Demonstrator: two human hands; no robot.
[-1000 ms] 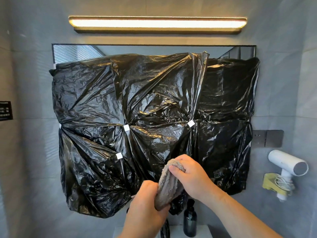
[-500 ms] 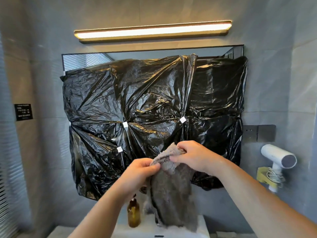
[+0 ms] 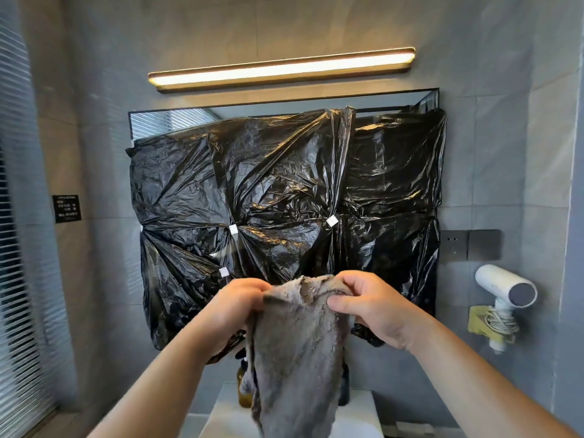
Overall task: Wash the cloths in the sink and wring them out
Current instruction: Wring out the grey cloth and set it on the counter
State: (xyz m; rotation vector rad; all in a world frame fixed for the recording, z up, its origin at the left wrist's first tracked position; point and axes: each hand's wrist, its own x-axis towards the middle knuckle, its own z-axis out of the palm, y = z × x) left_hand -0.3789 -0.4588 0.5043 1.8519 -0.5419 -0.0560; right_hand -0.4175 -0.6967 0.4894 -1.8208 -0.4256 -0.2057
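A grey fluffy cloth (image 3: 297,352) hangs unfolded in front of me, held up by its top edge. My left hand (image 3: 235,306) grips the cloth's upper left corner. My right hand (image 3: 371,306) pinches the upper right corner between thumb and fingers. The cloth's lower end drops over the white sink unit (image 3: 357,412) at the bottom of the view. The basin itself is hidden by the cloth.
Black plastic sheeting (image 3: 284,197) covers the mirror behind. A brown bottle (image 3: 244,392) and a dark bottle (image 3: 344,387) stand on the sink's back ledge. A white hair dryer (image 3: 505,290) hangs at right under a socket plate (image 3: 469,245). Blinds (image 3: 19,279) line the left.
The cloth went from a twisted roll between my hands to hanging open. My hands moved apart to its top corners and the view tilted down.
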